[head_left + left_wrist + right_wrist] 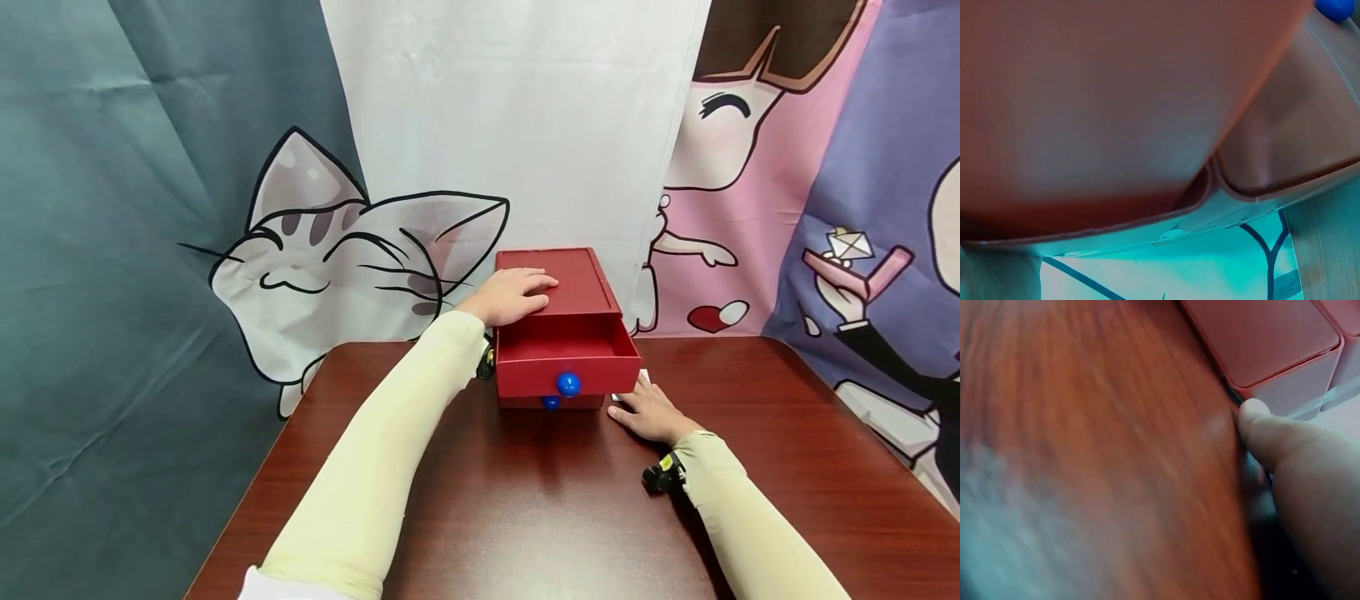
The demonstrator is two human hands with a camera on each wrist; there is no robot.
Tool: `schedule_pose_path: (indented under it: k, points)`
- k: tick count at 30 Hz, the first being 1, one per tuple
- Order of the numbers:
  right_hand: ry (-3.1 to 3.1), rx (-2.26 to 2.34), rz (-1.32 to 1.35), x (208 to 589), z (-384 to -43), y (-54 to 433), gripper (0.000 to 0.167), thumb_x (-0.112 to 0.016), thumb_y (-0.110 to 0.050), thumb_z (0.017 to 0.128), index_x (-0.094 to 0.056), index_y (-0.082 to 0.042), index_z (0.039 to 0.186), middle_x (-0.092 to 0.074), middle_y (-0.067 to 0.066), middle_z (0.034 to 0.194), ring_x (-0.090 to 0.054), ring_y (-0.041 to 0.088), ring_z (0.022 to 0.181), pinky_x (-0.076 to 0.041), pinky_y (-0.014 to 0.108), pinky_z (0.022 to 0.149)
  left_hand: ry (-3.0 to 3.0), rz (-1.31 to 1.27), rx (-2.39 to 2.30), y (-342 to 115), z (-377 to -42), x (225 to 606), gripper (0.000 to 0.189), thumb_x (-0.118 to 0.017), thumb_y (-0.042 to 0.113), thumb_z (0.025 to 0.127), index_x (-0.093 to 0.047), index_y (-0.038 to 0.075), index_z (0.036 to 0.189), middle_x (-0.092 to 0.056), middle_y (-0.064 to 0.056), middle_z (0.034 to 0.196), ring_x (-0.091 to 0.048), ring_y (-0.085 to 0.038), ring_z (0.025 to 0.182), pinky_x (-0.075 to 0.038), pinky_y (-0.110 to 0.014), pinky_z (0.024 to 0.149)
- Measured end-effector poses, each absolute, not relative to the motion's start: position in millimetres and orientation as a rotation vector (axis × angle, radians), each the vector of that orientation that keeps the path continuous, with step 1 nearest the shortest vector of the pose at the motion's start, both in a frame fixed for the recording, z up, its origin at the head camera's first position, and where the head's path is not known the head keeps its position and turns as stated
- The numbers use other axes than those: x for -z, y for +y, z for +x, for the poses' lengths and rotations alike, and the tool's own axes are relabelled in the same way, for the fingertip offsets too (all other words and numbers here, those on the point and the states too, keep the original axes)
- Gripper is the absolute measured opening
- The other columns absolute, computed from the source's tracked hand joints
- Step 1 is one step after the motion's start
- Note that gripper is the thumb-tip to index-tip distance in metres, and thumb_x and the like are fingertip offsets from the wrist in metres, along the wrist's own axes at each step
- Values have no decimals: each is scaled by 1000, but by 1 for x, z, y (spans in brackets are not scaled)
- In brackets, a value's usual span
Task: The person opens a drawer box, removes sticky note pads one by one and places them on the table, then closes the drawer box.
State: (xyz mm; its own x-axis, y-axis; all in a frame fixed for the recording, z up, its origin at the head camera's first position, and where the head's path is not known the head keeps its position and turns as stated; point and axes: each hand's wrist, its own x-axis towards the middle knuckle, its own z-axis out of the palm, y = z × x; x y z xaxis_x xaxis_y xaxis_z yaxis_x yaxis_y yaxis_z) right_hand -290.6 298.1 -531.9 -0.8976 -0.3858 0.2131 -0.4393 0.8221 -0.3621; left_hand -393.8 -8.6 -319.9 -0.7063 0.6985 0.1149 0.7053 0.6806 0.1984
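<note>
A red two-drawer box (573, 279) stands on the table, its upper drawer (532, 380) pulled out and no contents visible inside. A round blue knob (568, 384) sits on that drawer's front; a second blue knob (551, 402) shows below on the lower drawer, which is in. My left hand (508, 296) rests on the box top at its left edge, fingers extended. My right hand (652, 412) lies low beside the box's right side, over a flat white thing (645, 375) that it partly hides. In the right wrist view the thumb (1260, 422) reaches the box's lower corner.
The brown wooden table (540, 517) extends around the box. Behind it hangs a printed curtain (525, 125) with a cartoon cat and figures, close to the table's far edge.
</note>
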Motion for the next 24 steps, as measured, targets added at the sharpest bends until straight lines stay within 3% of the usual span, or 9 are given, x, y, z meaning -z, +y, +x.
schedule_pose_path:
  k: [10, 14, 17, 19, 21, 24]
  points:
    - [-2860, -699, 337, 540, -289, 292, 73, -57, -43, 100, -36, 1, 154, -25, 31, 160, -8, 56, 148, -13, 75, 112, -2844, -1184, 381, -8, -393, 322, 48, -43, 41, 105, -48, 29, 152, -37, 2, 161, -26, -18, 151, -14, -41, 124]
    - [-2629, -917, 306, 541, -285, 291, 66, -60, -31, 99, -36, -2, 154, -29, 29, 159, -12, 55, 148, -13, 75, 112, -2836, -1180, 378, -8, -392, 326, 48, -43, 41, 105, -48, 30, 152, -37, 2, 161, -27, -17, 151, -15, -41, 124]
    - [-2426, -996, 282, 538, -278, 287, 60, -62, -20, 99, -41, -9, 155, -35, 22, 159, -21, 51, 148, -18, 61, 119, -2833, -1184, 390, -8, -391, 328, 48, -44, 41, 105, -49, 29, 151, -38, 2, 160, -28, -17, 150, -16, -42, 123]
    - [-2284, -1011, 255, 532, -274, 283, 58, -62, -13, 98, -45, -11, 153, -41, 21, 156, -32, 46, 146, -22, 43, 122, -2830, -1186, 392, -8, -391, 327, 48, -44, 41, 105, -49, 29, 151, -39, 2, 160, -28, -17, 150, -17, -42, 123]
    - [-2170, -1010, 222, 521, -270, 277, 56, -62, -9, 96, -49, -13, 151, -48, 18, 151, -41, 39, 142, -26, 28, 120, -2826, -1186, 385, -8, -391, 326, 48, -44, 40, 105, -49, 29, 151, -39, 2, 160, -28, -17, 150, -17, -42, 123]
    - [-1991, -983, 239, 495, -266, 269, 52, -62, -1, 92, -58, -9, 144, -58, 17, 141, -52, 26, 133, -30, 17, 113, -2819, -1190, 376, -8, -391, 323, 47, -44, 40, 105, -50, 28, 151, -39, 2, 160, -29, -17, 150, -17, -42, 123]
